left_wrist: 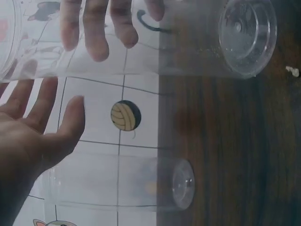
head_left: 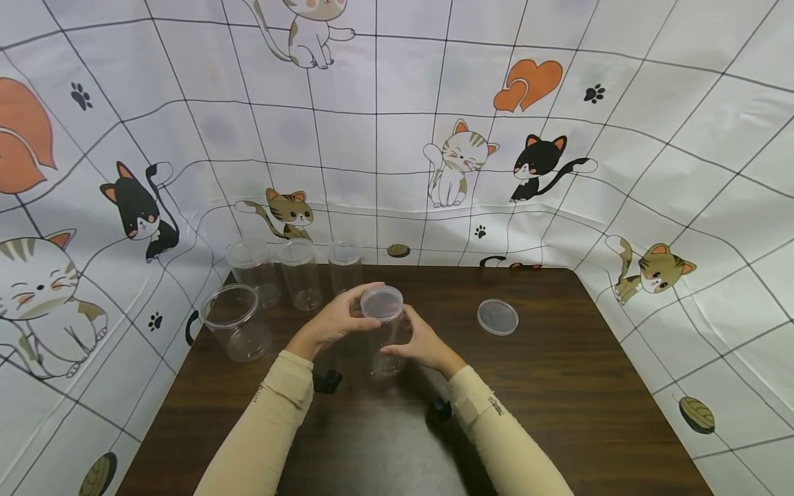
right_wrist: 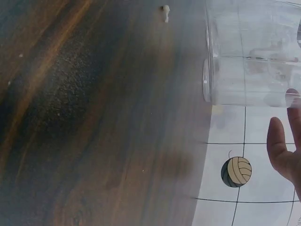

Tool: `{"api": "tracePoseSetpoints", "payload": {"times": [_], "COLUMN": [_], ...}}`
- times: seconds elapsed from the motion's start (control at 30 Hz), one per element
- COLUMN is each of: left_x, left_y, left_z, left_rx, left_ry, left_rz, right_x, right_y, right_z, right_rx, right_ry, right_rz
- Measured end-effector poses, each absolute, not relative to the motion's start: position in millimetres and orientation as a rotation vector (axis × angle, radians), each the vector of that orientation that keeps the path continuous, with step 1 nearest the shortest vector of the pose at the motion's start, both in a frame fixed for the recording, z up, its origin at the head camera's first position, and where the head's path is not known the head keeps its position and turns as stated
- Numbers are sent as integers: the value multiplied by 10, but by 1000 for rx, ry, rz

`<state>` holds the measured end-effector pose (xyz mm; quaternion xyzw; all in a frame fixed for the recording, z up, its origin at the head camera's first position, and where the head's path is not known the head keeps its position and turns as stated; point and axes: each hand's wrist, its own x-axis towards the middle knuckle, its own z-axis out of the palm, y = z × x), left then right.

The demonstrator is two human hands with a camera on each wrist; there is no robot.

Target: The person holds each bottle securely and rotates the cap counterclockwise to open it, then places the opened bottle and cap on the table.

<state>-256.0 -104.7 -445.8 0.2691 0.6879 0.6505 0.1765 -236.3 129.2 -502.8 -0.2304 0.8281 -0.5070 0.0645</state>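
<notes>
Now my left hand (head_left: 338,319) grips the clear jar (head_left: 384,335) near its top, my right hand (head_left: 426,342) lower; its long axis upright between them, inward from the tabletop (head_left: 546,393)'s far edge

On the table (head_left: 546,413), four containers (head_left: 242,341) stand left and a lid (head_left: 497,317) right of the jar (head_left: 386,335) between left hand (head_left: 335,321) and right hand (head_left: 428,343).

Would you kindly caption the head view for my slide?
Left hand and right hand hold a clear jar, with four more jars at left and a lid at right.
</notes>
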Motion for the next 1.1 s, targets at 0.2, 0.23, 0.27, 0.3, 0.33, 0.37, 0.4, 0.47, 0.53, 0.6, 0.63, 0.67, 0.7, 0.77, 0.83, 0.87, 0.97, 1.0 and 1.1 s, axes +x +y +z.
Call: {"api": "tracePoseSetpoints", "payload": {"times": [0.2,0.23,0.27,0.3,0.33,0.37,0.4,0.47,0.53,0.6,0.63,0.67,0.7,0.77,0.83,0.87,0.97,1.0,1.1], "left_x": [-2527,-2511,-2496,-2478,-2462,-2447,-2437,-2409,-2396,-2381,-2377,-2377,-2373,-2362,-2353,-2352,-2355,-2360,-2380], "left_y": [-924,-885,-841,-797,-750,-701,-654,-559,-481,-422,-402,-388,-380,-377,-387,-397,-434,-448,-497], "left_z": [-4513,-4521,-4533,-4544,-4555,-4564,-4579,-4586,-4598,-4600,-4599,-4601,-4597,-4583,-4562,-4555,-4526,-4516,-4477], "left_rx": [668,629,582,539,494,452,417,361,330,306,298,288,277,249,238,235,258,277,332], "left_ry": [2078,2117,2147,2176,2203,2224,2254,2286,2326,2362,2372,2389,2400,2421,2434,2439,2410,2394,2366], "left_rz": [1872,1880,1897,1919,1946,1975,1999,2057,2091,2103,2108,2106,2109,2105,2104,2102,2132,2147,2179], "right_x": [-2363,-2363,-2361,-2358,-2351,-2344,-2334,-2314,-2292,-2274,-2267,-2263,-2260,-2259,-2262,-2265,-2270,-2271,-2273], "right_y": [1234,1210,1184,1155,1125,1094,1063,1004,952,911,894,881,871,859,856,856,855,855,854], "right_z": [-5107,-5122,-5138,-5151,-5163,-5176,-5185,-5203,-5212,-5217,-5217,-5217,-5214,-5212,-5213,-5215,-5217,-5219,-5222], "right_rx": [-695,-686,-673,-655,-635,-606,-575,-498,-416,-345,-318,-299,-282,-267,-276,-286,-347,-368,-414], "right_ry": [2578,2608,2643,2694,2757,2824,2893,3036,3160,3244,3271,3292,3308,3321,3324,3326,3332,3332,3322], "right_rz": [-1590,-1604,-1614,-1616,-1610,-1593,-1575,-1527,-1484,-1448,-1438,-1430,-1417,-1406,-1406,-1404,-1390,-1381,-1364]}}
